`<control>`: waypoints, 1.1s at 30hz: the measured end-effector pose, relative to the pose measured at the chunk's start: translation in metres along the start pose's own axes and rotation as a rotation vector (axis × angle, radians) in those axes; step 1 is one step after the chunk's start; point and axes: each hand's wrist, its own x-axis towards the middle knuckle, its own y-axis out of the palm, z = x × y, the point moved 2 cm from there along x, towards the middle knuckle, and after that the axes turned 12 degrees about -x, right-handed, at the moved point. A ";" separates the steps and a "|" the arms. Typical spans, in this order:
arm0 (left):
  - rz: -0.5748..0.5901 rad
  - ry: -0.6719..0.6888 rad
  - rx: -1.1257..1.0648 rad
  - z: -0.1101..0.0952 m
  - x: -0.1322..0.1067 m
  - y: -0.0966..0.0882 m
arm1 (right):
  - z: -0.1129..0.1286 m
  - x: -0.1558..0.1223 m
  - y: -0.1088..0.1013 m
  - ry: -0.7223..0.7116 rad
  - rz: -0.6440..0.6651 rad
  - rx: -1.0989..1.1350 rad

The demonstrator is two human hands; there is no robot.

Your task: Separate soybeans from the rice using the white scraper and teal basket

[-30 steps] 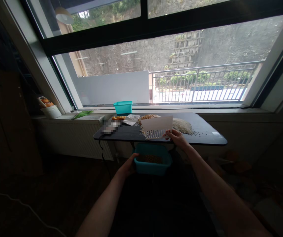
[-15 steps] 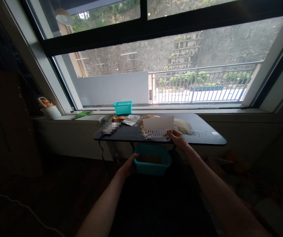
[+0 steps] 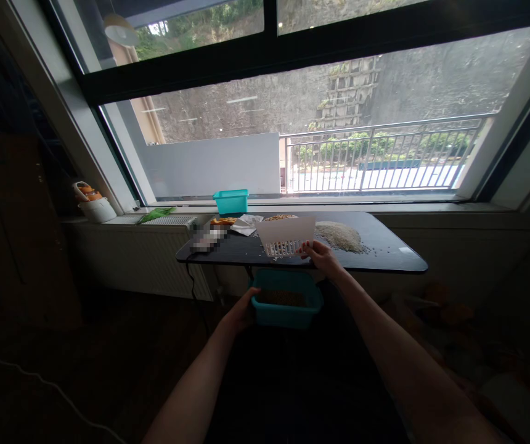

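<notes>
My right hand (image 3: 317, 254) pinches the lower right corner of a white slotted card (image 3: 285, 234) that stands on edge on the black table (image 3: 385, 256), its slots touching the tabletop. Behind the card lies a brown grain heap (image 3: 280, 217), and to its right a pale rice heap (image 3: 339, 236). My left hand (image 3: 241, 311) grips the left rim of a teal tub (image 3: 287, 298) held below the table's front edge. Brown grains lie in the tub.
A second teal tub (image 3: 230, 201) sits on the window sill. An orange item (image 3: 222, 221) and a white wrapper (image 3: 245, 224) lie at the table's back left. A white pot (image 3: 95, 208) stands on the radiator shelf at far left. A white cable (image 3: 47, 387) crosses the dark floor.
My right hand has slid the white card to the left along the table, away from the rice heap. The left hand and the tub have stayed put.
</notes>
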 end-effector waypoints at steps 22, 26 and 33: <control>0.015 -0.018 -0.020 0.001 -0.001 0.001 | -0.025 0.014 -0.016 0.203 -0.192 0.052; 0.023 -0.006 -0.015 0.002 -0.002 0.002 | -0.024 0.013 -0.016 0.224 -0.223 0.025; 0.046 0.000 -0.027 0.002 -0.001 0.002 | -0.030 0.014 -0.014 0.179 -0.187 -0.005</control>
